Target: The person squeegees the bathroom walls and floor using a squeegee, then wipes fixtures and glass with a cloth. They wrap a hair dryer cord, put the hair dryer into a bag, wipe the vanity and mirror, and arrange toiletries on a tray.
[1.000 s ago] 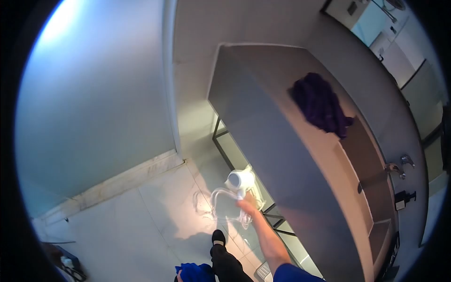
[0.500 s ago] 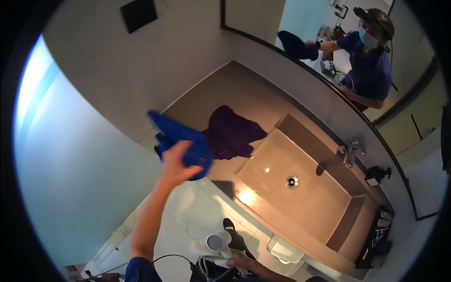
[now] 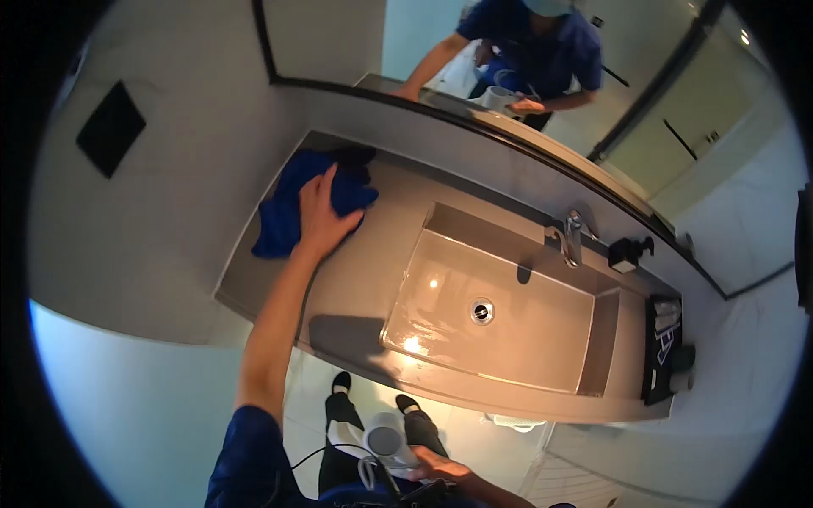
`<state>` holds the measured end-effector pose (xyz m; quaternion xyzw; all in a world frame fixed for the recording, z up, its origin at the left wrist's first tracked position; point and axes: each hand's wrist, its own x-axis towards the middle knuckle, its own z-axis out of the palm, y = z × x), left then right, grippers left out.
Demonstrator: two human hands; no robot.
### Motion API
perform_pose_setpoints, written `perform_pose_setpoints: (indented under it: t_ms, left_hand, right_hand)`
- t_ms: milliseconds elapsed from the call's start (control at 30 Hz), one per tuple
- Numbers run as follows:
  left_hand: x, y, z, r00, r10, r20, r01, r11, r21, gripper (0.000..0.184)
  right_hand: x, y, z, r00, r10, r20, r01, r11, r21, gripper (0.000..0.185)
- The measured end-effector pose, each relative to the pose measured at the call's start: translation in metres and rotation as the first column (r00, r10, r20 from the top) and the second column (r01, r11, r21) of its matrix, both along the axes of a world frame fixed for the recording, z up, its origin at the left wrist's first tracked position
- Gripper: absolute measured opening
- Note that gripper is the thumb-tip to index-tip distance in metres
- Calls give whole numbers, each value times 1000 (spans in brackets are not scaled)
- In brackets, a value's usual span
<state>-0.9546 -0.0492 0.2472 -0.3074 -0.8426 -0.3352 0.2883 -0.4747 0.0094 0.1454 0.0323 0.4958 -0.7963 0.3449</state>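
My left hand (image 3: 320,216) rests on a blue cloth (image 3: 284,207) at the back left corner of the counter, its fingers spread. A dark purple cloth (image 3: 354,156) shows partly behind the blue one. Low in the view, close to my body, my right hand (image 3: 436,466) holds a white hair dryer (image 3: 385,438), with its pale cord looped beside it. The dryer's round end faces up, and part of its handle is hidden by the fingers.
A sink (image 3: 508,326) with a metal faucet (image 3: 573,241) is set in the counter (image 3: 339,296). A black soap dispenser (image 3: 627,254) and a black tray (image 3: 660,347) stand at the right. A mirror (image 3: 652,135) runs along the wall and reflects a person.
The blue cloth, first low near my body, was lifted by my left hand and now lies on the counter over the purple cloth. My right hand brought the hair dryer nearer my body.
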Motion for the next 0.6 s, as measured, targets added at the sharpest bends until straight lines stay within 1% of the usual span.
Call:
perform_pose_setpoints:
  t_ms: [33,67,100,133,167,200,233,267,300,333,367,400,433,467,500,533,567,600]
  left_hand:
    - [22,-20,16,998,-57,-12,58,997,46,64]
    - [50,-46,21,994,-106,-15,107,990,95,61]
    - [72,-84,6,987,-138,81,128,984,121,49]
    - [107,-120,-12,920,-197,338,106,958,268,34]
    - [137,-155,-23,770,-239,592,50,947,317,26]
    - [166,-184,-31,563,-126,817,-32,984,174,22]
    - [191,-211,-51,300,-488,820,115,871,477,32]
    - [214,-211,-33,96,-638,764,81,770,633,36]
    - [251,-206,-9,-103,-747,657,-8,661,750,41]
    - [266,-206,-4,-224,-668,710,110,706,699,42]
    - [272,-197,-10,-330,-578,746,239,714,658,43]
    - [284,-179,-13,-154,-708,689,196,662,724,40]
    - [288,-166,-20,32,-800,599,175,594,785,36]
    - [278,-169,-47,-40,-779,626,100,621,778,33]
    - [268,-165,-42,-37,-719,694,58,691,720,29]
    - [259,-162,-38,-42,-656,753,14,754,657,26]
    - [238,-148,-8,47,-547,836,0,837,548,22]
    - [217,-137,5,135,-661,738,-93,733,674,20]
  right_hand:
    - [-15,-4,25,999,-29,-19,31,996,89,56]
    - [-29,-9,50,998,-55,-36,60,982,177,53]
    - [-13,-23,4,982,-76,-175,105,982,158,51]
    - [-23,-28,25,951,-118,-287,173,969,177,48]
    - [-28,-36,32,964,-185,-192,217,963,160,55]
    - [-40,-42,54,932,-285,-225,326,929,173,58]
    - [-54,-50,77,891,-375,-255,425,888,176,62]
    - [-59,-62,77,797,-559,-228,594,794,132,66]
    - [-60,-77,83,676,-717,-169,735,671,97,71]
    - [-67,-79,91,716,-679,-162,698,706,121,74]
    - [-79,-77,100,703,-691,-168,709,698,100,75]
    - [-91,-75,108,691,-702,-173,720,689,79,76]
    - [-99,-78,114,622,-764,-172,776,631,8,73]
    - [-101,-78,121,611,-763,-210,787,613,64,70]
    - [-99,-73,133,600,-762,-243,798,590,124,67]
    - [-98,-68,163,597,-778,-194,801,593,84,61]
    - [-94,-67,162,506,-852,-133,849,520,-98,61]
    - [-86,-60,157,504,-847,-169,852,520,-63,65]
